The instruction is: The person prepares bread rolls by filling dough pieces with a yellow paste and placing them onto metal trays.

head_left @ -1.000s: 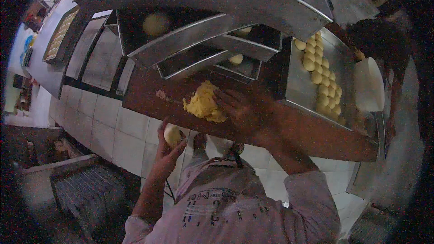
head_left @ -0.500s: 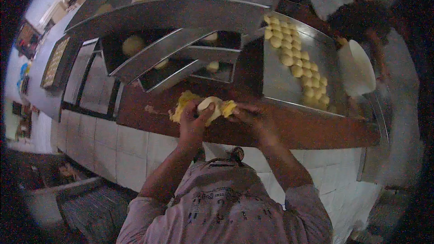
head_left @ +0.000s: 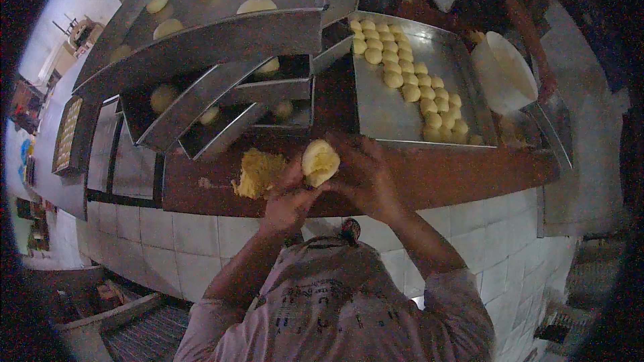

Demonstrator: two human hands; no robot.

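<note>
A pale, cupped piece of dough [head_left: 312, 154] is held up between my two hands, its opening facing me with crumbly yellow filling [head_left: 325, 160] inside. My left hand [head_left: 290, 196] grips its lower left side, thumb below it. The fingers of my right hand [head_left: 365, 177] curl against its right edge, partly blurred. Just left of my left hand, a loose heap of the same yellow filling [head_left: 259, 171] lies on the reddish-brown tabletop [head_left: 194, 191].
To the right, a metal tray [head_left: 429, 141] holds rows of small dough balls [head_left: 410, 92]. Stacked metal trays [head_left: 201, 40] with larger dough rounds rise ahead. Beyond the right tray are a white tub [head_left: 506, 74] and another person's arm [head_left: 533, 33].
My right hand's fingers held a clump of yellow filling away from the dough; now they are at the dough, which has filling inside. The dough's opening has turned toward me, and the view has shifted.
</note>
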